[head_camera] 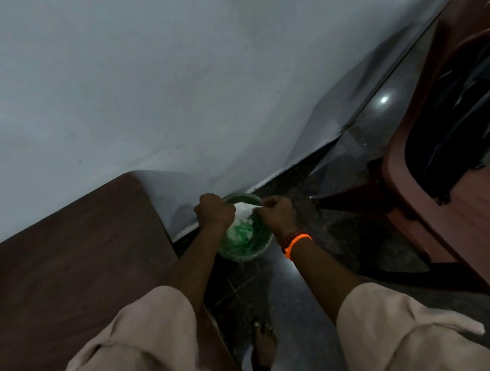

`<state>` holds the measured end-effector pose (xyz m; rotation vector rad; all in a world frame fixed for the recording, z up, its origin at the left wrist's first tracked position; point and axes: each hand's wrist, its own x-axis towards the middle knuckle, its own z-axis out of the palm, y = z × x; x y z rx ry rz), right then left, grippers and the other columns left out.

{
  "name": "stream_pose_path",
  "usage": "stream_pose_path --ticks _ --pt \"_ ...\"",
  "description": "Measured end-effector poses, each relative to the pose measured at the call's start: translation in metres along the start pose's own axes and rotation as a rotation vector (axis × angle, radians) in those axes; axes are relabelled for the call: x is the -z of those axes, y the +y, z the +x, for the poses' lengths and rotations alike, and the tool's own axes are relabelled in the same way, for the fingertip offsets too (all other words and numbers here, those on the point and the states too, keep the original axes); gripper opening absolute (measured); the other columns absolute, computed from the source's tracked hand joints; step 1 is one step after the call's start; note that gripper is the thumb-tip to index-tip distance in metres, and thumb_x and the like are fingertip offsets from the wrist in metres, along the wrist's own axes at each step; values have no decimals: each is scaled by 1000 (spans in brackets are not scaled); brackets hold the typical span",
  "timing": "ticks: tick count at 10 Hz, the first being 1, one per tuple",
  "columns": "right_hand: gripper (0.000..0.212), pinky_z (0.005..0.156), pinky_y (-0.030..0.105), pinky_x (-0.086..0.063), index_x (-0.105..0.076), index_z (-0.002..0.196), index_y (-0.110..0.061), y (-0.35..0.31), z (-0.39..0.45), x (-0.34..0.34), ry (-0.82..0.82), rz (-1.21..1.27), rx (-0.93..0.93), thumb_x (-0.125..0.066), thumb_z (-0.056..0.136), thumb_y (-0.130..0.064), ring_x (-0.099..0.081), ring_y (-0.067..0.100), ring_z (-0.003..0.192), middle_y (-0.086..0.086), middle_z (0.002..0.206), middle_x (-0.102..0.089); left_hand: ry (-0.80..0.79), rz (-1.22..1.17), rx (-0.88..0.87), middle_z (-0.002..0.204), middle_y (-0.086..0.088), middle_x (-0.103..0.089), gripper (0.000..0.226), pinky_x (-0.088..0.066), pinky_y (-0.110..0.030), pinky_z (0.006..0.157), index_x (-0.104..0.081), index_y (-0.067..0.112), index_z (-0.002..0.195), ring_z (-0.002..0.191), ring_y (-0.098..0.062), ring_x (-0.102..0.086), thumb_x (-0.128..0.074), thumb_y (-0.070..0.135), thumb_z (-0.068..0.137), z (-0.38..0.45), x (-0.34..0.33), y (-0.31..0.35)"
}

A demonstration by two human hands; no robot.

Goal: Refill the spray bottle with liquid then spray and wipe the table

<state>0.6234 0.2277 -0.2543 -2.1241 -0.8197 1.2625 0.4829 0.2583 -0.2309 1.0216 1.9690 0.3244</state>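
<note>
nearest me, at six o'clock, my rolled pale sleeves [149,332] and a bare foot [265,344] on the dark tiled floor [300,296]. the brown bench [72,265] runs off at eight o'clock, its top bare in this view.

further out, just above centre, both hands are fisted close together over a green bucket [241,250] that stands on the floor by the wall [148,91]. the left hand [214,212] and the right hand [278,212], the one with the orange band [296,243] at its wrist, are each clamped on an end of a white cloth [243,209] bunched between them, right above the bucket's mouth.

i judge this as wringing the cloth before wiping. to do it well i'd twist the fists opposite ways, keep the cloth low over the bucket so the drips fall inside, and stop when it's damp rather than soaked.

the spray bottle isn't visible anywhere here. at two o'clock, well apart, a reddish chair [437,203].
</note>
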Motion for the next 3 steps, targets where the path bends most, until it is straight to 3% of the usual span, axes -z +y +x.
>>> stream_pose_path --ticks 1,2,3 --pt "32 61 5 -45 -65 116 11 1 -6 1 -86 -71 41 -69 85 4 -56 16 100 8 104 -60 -65 96 57 140 -28 -53 54 -53 -38 96 -50 -5 136 124 -43 -57 -69 18 90 -5 0 2" --pt "10 66 26 -43 -69 90 6 13 -6 -5 -151 -226 19 -69 85 -2 -59 20 82 7 84 -58 -111 200 46 145 -27 -47 59 -51 -40 98 -44 -1 141 128 -43 -54 -67 25 94 -13 -1 3" --pt "24 62 20 -40 -71 99 11 19 -15 -17 -177 -270 5 -72 83 -7 -68 27 92 22 99 -72 -135 237 35 145 -27 -49 54 -50 -39 93 -45 -3 140 128 -43 -54 -63 23 97 -33 10 12"
